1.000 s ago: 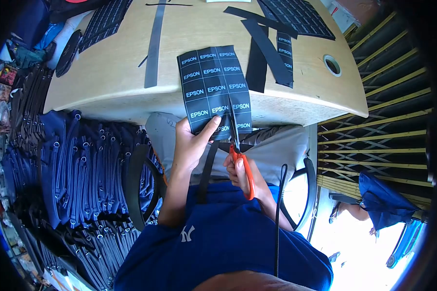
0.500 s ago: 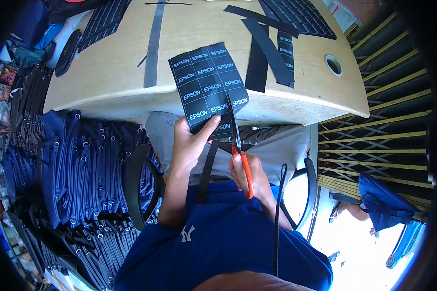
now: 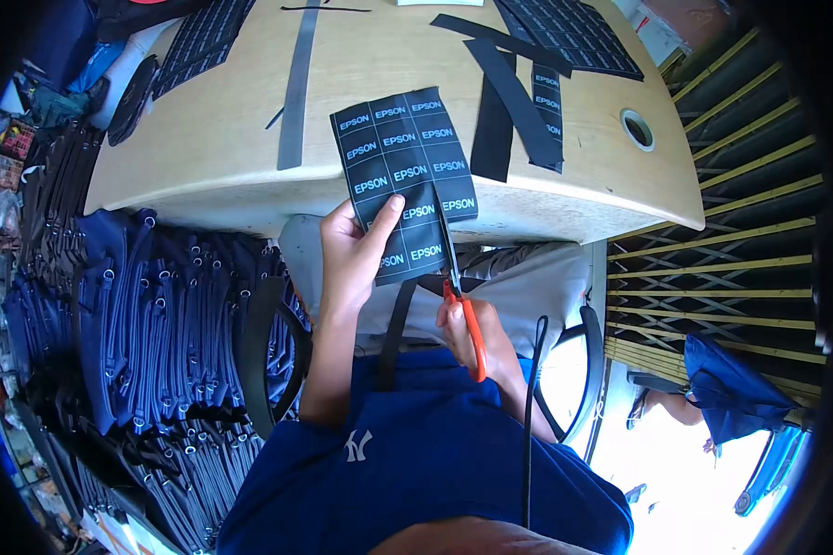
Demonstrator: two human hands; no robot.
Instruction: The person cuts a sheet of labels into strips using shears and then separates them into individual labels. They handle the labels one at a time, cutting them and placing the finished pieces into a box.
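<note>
My left hand grips the lower left part of a black sheet printed with rows of EPSON labels, thumb on top and fingers beneath. The sheet is held up in front of the table's near edge. In my right hand is a pair of scissors with orange handles, blades pointing up and away from me. Those blades lie along the sheet between its middle and right columns, with a cut running in from the near edge. Part of the lower labels is covered by my left thumb.
On the wooden table lie a long dark strip, crossed black strips and more printed sheets. Many blue straps hang at left. A folding metal gate stands at right, with a person's leg near it.
The sheet has shifted slightly right and toward me. My left thumb now sits further up the sheet. The scissors have barely moved and remain in the cut.
</note>
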